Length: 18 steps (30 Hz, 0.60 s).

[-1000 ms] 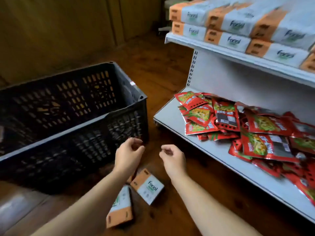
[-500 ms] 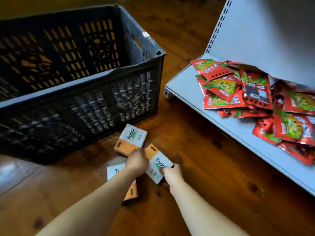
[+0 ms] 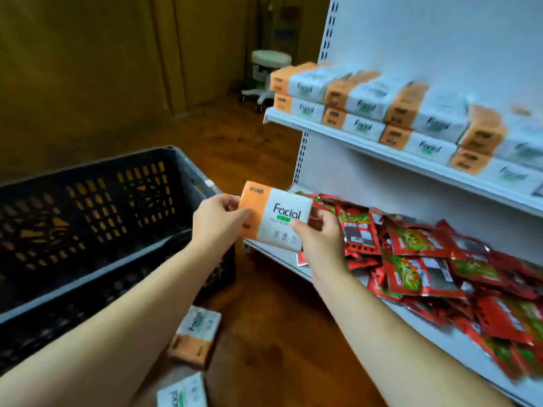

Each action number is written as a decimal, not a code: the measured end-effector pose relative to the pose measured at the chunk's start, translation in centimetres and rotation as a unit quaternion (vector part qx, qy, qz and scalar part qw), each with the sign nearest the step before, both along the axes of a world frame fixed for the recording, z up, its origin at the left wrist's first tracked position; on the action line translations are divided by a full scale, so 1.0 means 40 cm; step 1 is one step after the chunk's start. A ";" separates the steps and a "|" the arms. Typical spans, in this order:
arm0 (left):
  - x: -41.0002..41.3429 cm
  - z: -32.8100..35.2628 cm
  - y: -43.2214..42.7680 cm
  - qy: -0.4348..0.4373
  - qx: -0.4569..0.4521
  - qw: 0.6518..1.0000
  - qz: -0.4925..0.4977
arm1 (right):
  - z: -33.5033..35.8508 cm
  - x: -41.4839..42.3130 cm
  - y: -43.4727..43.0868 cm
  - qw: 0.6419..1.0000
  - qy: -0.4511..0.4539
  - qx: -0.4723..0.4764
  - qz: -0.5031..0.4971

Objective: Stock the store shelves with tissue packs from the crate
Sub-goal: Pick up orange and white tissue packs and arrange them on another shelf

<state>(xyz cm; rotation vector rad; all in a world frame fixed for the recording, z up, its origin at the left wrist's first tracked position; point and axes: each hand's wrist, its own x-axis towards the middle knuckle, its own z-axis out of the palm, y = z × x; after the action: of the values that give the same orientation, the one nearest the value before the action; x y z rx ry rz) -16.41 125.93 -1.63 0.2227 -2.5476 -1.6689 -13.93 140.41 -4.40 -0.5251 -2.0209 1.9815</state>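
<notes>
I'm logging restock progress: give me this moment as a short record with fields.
Held: white-and-orange plastic-wrapped tissue pack, between crate and shelves
Left hand: grips its orange end
Right hand: grips its white end
Floor: two more tissue packs beside the dark slotted plastic crate
Upper shelf: stacked tissue packs
Lower shelf: red foil snack pouches

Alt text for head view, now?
The left hand and right hand hold one tissue pack beside a dark crate. Stacked packs fill the upper shelf, red snack packets the lower shelf; two packs lie on the floor.
</notes>
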 end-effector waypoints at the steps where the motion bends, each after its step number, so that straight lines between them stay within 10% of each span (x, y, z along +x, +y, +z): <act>1: -0.007 0.072 0.023 0.035 0.012 0.999 -0.002 | 0.075 -0.010 0.021 0.999 0.033 0.009 -0.009; 8: -0.058 0.405 0.322 0.168 0.086 0.979 -0.082 | 0.440 -0.017 0.316 0.974 0.169 0.079 -0.131; 18: -0.011 0.502 0.881 0.155 0.027 0.967 -0.201 | 0.553 0.109 0.861 0.956 0.089 0.107 -0.256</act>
<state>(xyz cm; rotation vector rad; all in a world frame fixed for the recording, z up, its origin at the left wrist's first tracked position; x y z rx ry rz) -16.83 161.19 18.43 -0.5456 -2.4171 -1.7276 -9.55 174.87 17.72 -0.7061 -1.7370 1.4305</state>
